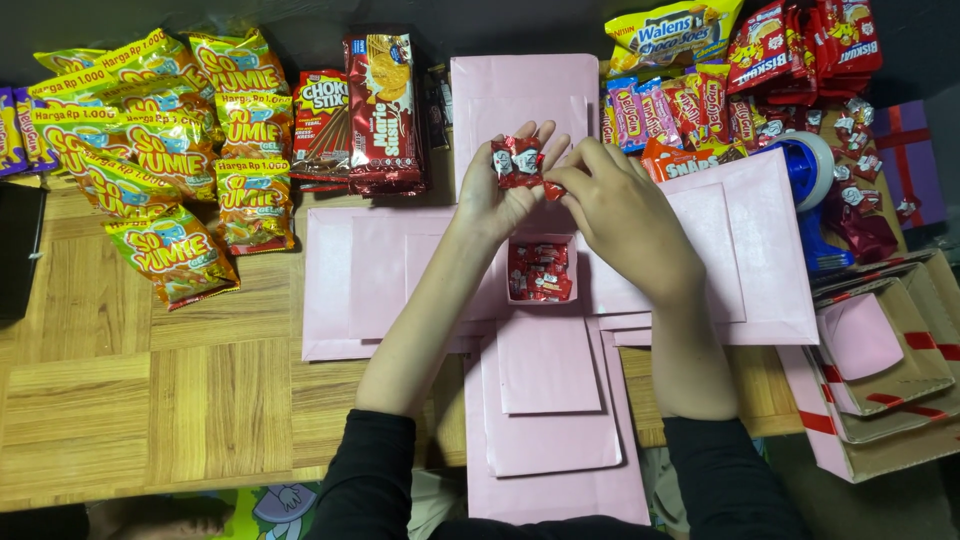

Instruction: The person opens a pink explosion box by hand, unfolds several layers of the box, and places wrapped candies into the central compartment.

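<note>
Wooden counter (130, 400): small centre box (541, 270) partly filled with red candies, left hand (500, 190) gripping more candies (518, 162), right hand (620, 215) pinching one.

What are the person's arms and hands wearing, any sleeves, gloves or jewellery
Both arms wear black long sleeves pushed up near the elbows, leaving the forearms bare. The left hand and right hand are bare: no gloves, and no rings, watch or bracelets show.

Two hands (500, 195), nine yellow snack bags (170, 255), two dark red biscuit packs (385, 110), one tape dispenser (815, 170)
</note>
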